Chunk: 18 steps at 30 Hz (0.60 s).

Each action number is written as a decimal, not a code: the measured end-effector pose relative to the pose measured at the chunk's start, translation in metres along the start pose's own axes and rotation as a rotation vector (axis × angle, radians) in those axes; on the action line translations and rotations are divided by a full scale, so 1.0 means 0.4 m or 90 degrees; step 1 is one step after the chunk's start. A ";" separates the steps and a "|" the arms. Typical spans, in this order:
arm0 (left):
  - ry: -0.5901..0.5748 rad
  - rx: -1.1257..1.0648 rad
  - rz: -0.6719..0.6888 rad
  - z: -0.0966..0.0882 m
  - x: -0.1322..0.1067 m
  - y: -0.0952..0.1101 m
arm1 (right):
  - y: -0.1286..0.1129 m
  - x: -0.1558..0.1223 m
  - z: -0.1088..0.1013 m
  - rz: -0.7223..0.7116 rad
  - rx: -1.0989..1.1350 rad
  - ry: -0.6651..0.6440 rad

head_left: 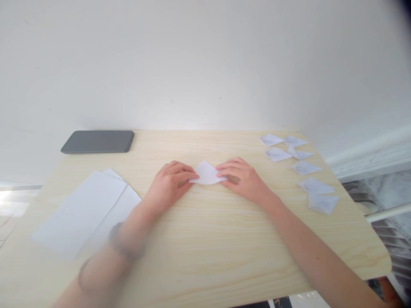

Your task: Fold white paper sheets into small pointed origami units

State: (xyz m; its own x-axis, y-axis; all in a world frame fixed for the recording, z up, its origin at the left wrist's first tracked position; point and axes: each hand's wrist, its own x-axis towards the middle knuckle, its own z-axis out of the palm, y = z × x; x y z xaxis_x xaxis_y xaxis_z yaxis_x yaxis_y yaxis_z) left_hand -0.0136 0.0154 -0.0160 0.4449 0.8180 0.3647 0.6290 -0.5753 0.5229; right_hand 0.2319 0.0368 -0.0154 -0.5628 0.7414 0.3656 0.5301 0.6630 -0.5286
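Tapering white paper (207, 173), slightly bowed.

The left hand (170, 182) and right hand (243, 179) hold a small white paper (206, 173) between them — folded papers (306, 167) right, loose sheets (83, 207) left, dark phone (98, 142) far left.

A small piece of white paper (206, 173) is held by the fingers (186, 176) at its left and right corners. Its blunt peak is pointed toward the bench's (205, 244) far side; its near edge is gently bowed.
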 end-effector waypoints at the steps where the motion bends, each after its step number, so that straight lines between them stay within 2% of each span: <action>1: -0.001 0.017 -0.003 0.001 -0.001 -0.001 | 0.001 0.000 -0.003 0.006 -0.036 -0.008; 6: -0.011 0.088 0.011 -0.003 -0.003 -0.003 | 0.007 -0.002 -0.021 0.000 -0.118 -0.018; 10: -0.017 0.117 0.013 -0.006 -0.003 -0.001 | 0.014 -0.002 -0.027 -0.016 -0.073 -0.047; 15: -0.031 0.128 -0.007 -0.001 -0.004 0.003 | 0.012 0.001 -0.009 0.037 0.021 -0.029; 18: -0.025 0.107 -0.033 0.007 -0.003 0.002 | 0.008 0.004 0.000 0.076 0.027 -0.034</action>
State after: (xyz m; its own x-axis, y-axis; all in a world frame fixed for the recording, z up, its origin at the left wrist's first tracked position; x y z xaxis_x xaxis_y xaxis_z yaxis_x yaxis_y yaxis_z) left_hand -0.0121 0.0140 -0.0182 0.4319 0.8474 0.3089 0.7478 -0.5279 0.4026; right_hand 0.2327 0.0400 -0.0165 -0.5312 0.8072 0.2575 0.5689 0.5650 -0.5976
